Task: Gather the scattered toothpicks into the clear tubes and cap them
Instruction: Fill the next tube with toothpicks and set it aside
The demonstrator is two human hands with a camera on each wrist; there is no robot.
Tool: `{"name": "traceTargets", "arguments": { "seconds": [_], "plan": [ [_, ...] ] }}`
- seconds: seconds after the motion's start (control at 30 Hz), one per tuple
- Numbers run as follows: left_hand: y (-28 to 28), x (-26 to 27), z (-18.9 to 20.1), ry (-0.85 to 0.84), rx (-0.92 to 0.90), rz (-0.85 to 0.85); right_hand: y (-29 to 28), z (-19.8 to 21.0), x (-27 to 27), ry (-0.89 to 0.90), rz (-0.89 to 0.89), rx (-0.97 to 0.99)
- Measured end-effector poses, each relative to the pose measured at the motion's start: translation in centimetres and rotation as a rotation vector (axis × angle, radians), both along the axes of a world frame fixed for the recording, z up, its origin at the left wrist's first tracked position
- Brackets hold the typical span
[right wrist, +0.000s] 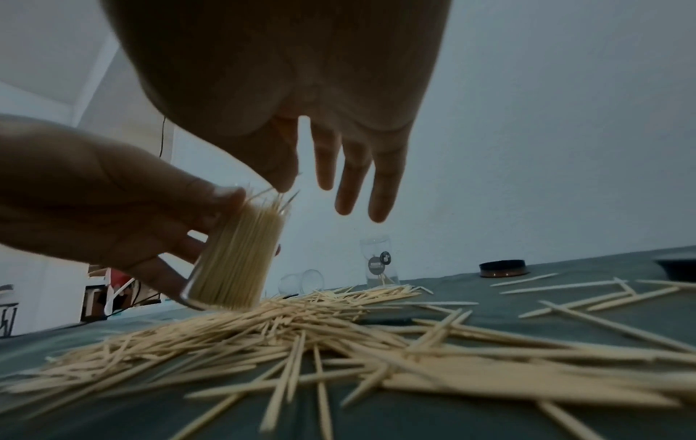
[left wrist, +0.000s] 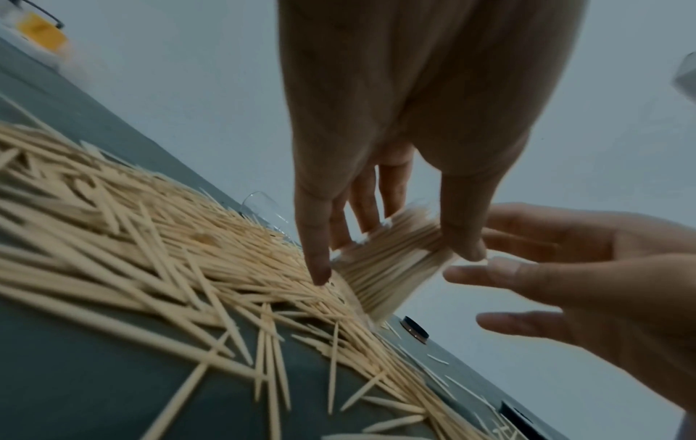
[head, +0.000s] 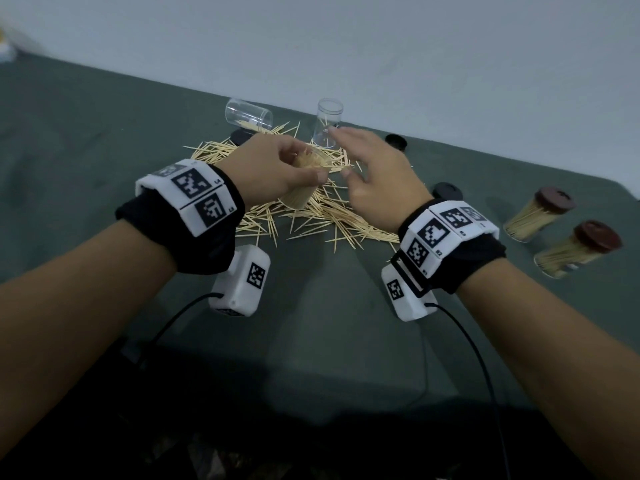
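We see, at far left, 1 empty tube (head: 248, 113) on its side by the wall; our left hand (head: 273, 168) grips a full tube (head: 300, 192), tilted, its base on the loose toothpicks (head: 311, 216) heaped mid-tabletop (head: 86, 133); behind stands 1 upright tube (head: 328, 123), nearly empty; our right hand (head: 377, 178) hovers beside the full tube, fingers spread, grasping nothing; 2 black caps (head: 396, 141) lie near it; at far right lie 2 capped tubes (head: 540, 213).
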State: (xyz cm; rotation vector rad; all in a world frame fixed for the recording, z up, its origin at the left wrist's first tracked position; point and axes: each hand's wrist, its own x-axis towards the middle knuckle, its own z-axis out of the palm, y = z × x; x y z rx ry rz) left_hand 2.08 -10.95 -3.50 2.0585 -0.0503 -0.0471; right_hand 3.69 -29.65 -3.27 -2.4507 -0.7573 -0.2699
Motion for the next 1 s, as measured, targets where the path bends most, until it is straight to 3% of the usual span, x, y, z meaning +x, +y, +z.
{"name": "traceTargets", "arguments": {
  "seconds": [0.13, 0.33, 0.57, 0.73, 0.87, 1.0],
  "plan": [
    [0.2, 0.0, 0.0, -0.014, -0.01, 0.029, -0.4, 0.3, 0.3, -0.033, -0.026, 0.04],
    [-0.7, -0.9, 0.6, 0.037, 0.091, -0.228, -0.5, 0.6, 0.4, 0.044, -0.127, 0.112],
    [-0.7, -0.8, 0.6, -0.026, 0.094, -0.129, -0.5, 0.9, 0.5, 0.012, -0.13, 0.092],
    [-0.8, -1.0, 0.7, -0.044, 0.062, -0.152, -0.1, 0.9, 0.1, -0.035, -0.096, 0.082],
    [-0.9, -1.0, 0.6, -0.051, 0.114, -0.147, -0.5, 0.9, 0.4, 0.077, -0.182, 0.047],
    [-0.8, -0.8, 0.4, -0.049, 0.176, -0.147, -0.5, 1.0, 0.6, 0.041, -0.184, -0.025]
  ]
}}
